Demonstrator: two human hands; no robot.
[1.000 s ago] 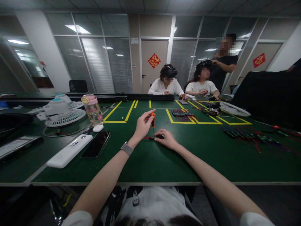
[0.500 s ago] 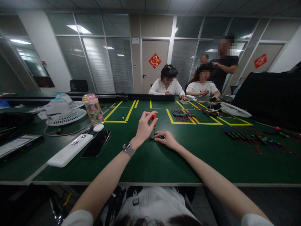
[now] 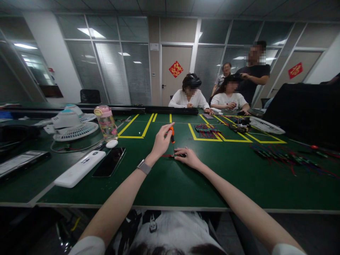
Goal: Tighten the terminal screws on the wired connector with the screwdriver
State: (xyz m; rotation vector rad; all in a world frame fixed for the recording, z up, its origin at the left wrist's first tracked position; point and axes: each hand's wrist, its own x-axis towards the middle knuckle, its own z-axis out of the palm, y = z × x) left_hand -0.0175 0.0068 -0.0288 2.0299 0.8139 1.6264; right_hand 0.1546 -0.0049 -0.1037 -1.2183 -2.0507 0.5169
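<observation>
My left hand (image 3: 160,142) pinches the orange handle of a small screwdriver (image 3: 172,136), held upright with its tip down on a small black part (image 3: 180,155) on the green table (image 3: 170,184). My right hand (image 3: 188,157) lies over that part, fingers pressed on it and holding it down. Thin red wires run out from the part toward my left hand. A watch sits on my left wrist.
A white power bank (image 3: 79,172), black phone (image 3: 108,162), white mouse (image 3: 111,143), pink-capped bottle (image 3: 106,123) and desk fans (image 3: 71,124) lie left. Bundles of coloured wires (image 3: 207,130) lie ahead and right. Other people sit and stand at the far side (image 3: 190,95).
My left fingers have turned round the screwdriver handle, closing over it and then loosening to a fingertip pinch. My right hand has stayed on the part. Another person has appeared at the back.
</observation>
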